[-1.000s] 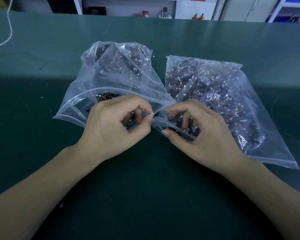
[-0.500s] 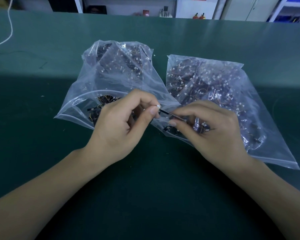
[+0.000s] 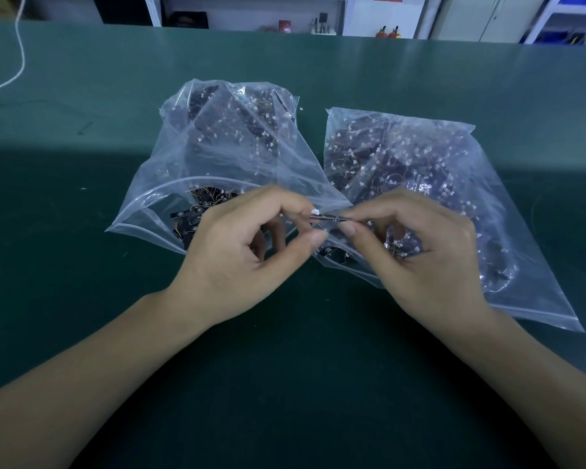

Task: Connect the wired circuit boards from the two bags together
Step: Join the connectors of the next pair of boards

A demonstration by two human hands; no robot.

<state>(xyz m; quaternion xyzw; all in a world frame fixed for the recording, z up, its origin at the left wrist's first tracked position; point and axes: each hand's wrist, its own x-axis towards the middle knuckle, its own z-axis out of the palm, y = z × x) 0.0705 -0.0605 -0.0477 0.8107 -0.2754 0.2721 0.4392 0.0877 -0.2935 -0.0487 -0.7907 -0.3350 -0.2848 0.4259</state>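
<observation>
Two clear zip bags lie side by side on the green table (image 3: 285, 384), each full of small dark circuit boards with thin wires and white plugs. The left bag (image 3: 224, 140) gapes open towards me; the right bag (image 3: 437, 170) lies flatter. In front of their mouths my left hand (image 3: 244, 252) pinches a small white connector (image 3: 315, 211) between thumb and forefinger. My right hand (image 3: 420, 252) pinches the other end of a thin dark board (image 3: 329, 217) that spans the gap between both hands. Whether the two parts are joined is too small to tell.
A white cord (image 3: 17, 62) curls across the far left of the table. Beyond the table's far edge stand shelves (image 3: 251, 15) and blue racks (image 3: 569, 25) with small items. Loose boards (image 3: 332, 253) show through the bags' mouths under my hands.
My hands have lifted out of the bag mouths and come together. The dark board and white connector now show between my fingertips, held level at the gap between the bags.
</observation>
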